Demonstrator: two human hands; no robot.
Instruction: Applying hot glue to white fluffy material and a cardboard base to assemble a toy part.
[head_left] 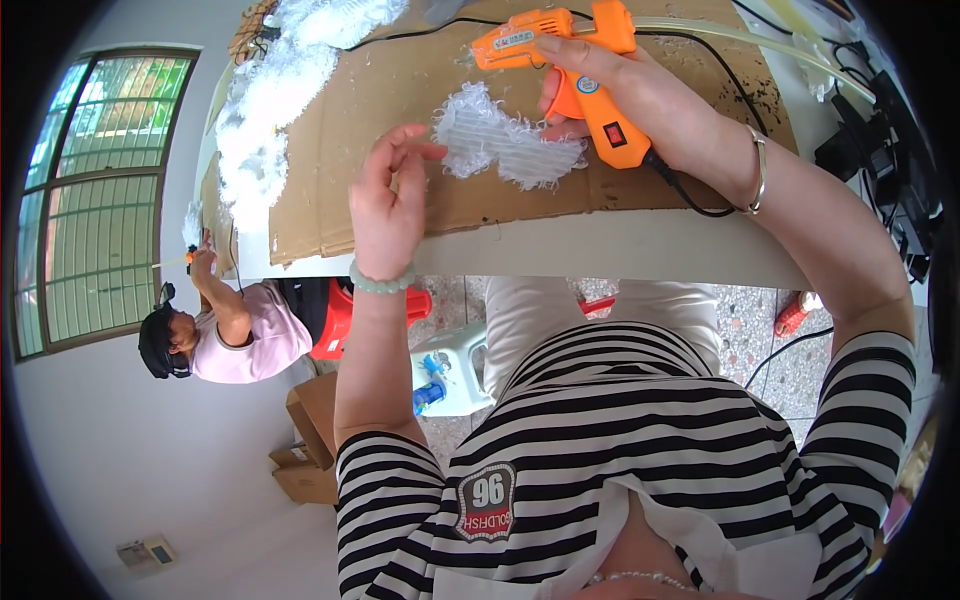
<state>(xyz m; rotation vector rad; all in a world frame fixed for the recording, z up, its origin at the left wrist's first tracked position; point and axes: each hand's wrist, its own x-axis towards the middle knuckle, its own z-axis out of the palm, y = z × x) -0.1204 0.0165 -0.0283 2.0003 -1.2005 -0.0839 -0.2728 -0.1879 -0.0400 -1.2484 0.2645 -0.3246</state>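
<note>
My right hand [640,95] grips an orange glue gun [575,60], its nozzle pointing left over a brown cardboard sheet [380,110] on the table. Just below the gun lies a white fluffy ribbed fabric piece [500,145]. My left hand [390,200] hovers at the fabric's left edge, fingers spread, fingertips near the fabric but holding nothing. A black cord [690,195] runs from the gun's handle past my right wrist.
A heap of white fluffy material [270,100] lies along the cardboard's left side. The white table edge [600,250] runs below it. Black devices and cables [880,140] sit at the right. A person in a pink top [235,335] works at lower left, near a red stool [335,320].
</note>
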